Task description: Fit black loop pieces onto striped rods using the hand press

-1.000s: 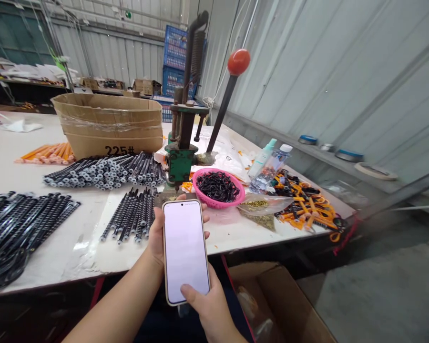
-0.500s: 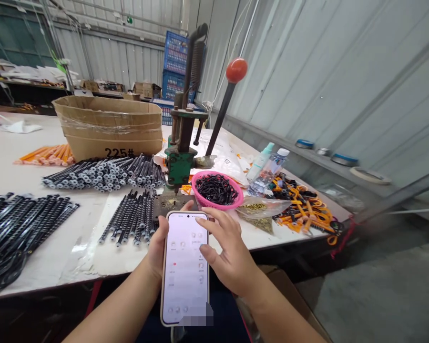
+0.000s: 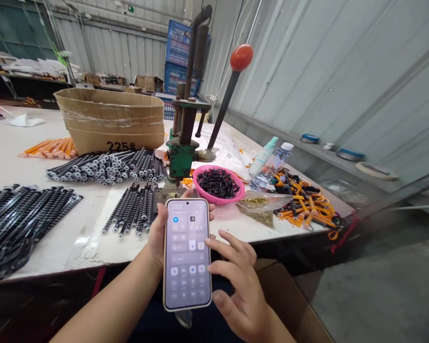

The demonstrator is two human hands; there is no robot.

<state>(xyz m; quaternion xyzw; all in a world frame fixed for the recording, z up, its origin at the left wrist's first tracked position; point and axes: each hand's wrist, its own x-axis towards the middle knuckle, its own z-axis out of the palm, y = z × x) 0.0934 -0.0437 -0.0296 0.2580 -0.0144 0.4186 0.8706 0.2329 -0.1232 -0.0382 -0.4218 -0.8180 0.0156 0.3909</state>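
Lower centre: left hand (image 3: 158,243) grips smartphone (image 3: 188,255) | right hand (image 3: 242,282) holds nothing, fingers spread, screen contact unclear | Progress: quick-settings panel (image 3: 188,269) displayed; remainder, I judge, undeterminable

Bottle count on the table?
2 visible, both right of the pink basket: a green-capped bottle and, just right of it, a white-capped bottle. Others could be hidden behind the cardboard box.
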